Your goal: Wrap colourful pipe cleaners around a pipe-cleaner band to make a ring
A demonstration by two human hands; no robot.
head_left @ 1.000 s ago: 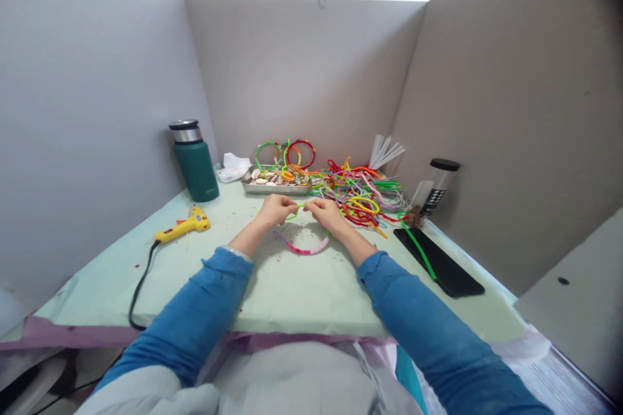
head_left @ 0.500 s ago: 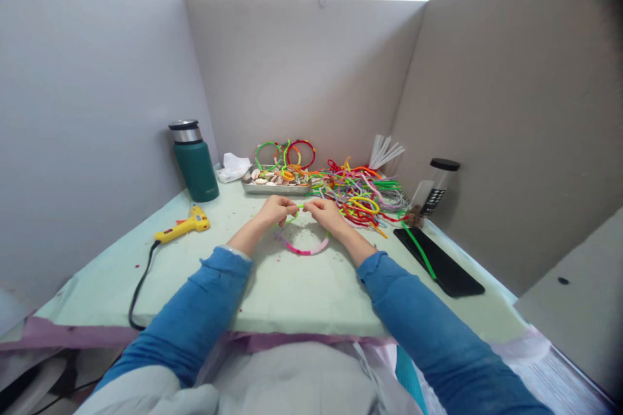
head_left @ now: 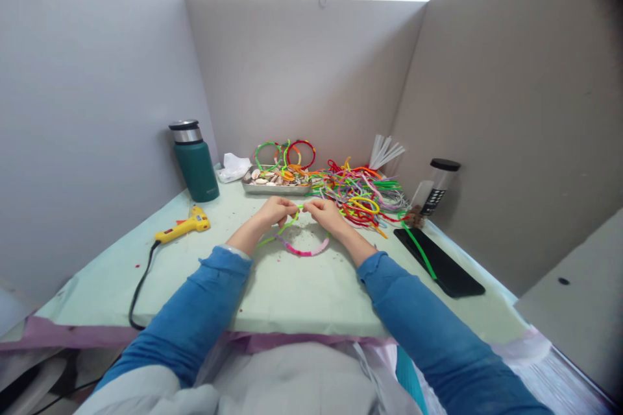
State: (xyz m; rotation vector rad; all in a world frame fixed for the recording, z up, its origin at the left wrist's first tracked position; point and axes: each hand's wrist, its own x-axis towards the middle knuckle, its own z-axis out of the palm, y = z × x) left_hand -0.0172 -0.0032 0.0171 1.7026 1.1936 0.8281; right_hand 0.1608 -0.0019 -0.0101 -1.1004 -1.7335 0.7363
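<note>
A ring wrapped in pink, red and purple pipe cleaner (head_left: pixel 302 253) is held over the middle of the table, its far side between my two hands. My left hand (head_left: pixel 278 211) is closed in a pinch on a bright green pipe cleaner (head_left: pixel 287 225), whose loose end slants down to the left past the ring's purple part. Close beside it, my right hand (head_left: pixel 322 213) pinches the ring's top, where a bit of green shows between the fingertips. The ring's right side passes partly behind my right hand.
Behind my hands stand a metal tray (head_left: pixel 276 190) of shells with finished rings and a heap of pipe cleaners (head_left: pixel 360 198). A yellow glue gun (head_left: pixel 182 228) and a green bottle (head_left: pixel 196 165) are left; a black phone-like slab (head_left: pixel 445 266) and clear bottle (head_left: pixel 435 185) are right.
The loose green pipe cleaner end now shows below my left hand, reaching down and left across the ring. Both hands have stayed almost in place.
</note>
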